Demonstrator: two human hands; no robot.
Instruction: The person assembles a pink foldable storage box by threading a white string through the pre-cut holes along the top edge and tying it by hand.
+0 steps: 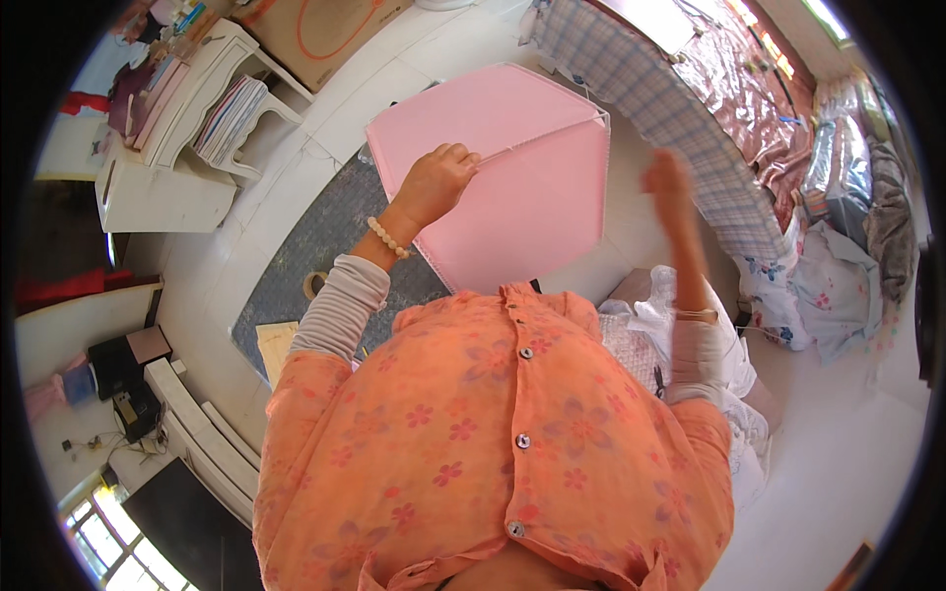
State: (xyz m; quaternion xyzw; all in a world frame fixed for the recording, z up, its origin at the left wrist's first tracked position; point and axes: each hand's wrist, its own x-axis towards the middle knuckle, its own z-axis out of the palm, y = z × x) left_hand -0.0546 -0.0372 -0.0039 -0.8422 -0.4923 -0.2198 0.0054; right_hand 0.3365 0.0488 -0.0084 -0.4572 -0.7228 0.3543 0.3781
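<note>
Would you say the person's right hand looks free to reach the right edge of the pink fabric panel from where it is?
Probably yes. The right hand is raised, blurred and empty-looking, just beside the pink fabric panel, with nothing between them. The left hand grips the panel's thin frame rod.

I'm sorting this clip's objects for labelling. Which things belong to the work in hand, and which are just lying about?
In hand:
pink fabric panel, gripped by the left hand
right hand, raised beside it, blurred, holding nothing visible

Lying about:
tape roll
grey mat
white shelf unit
plaid cloth
white plastic bags
</note>
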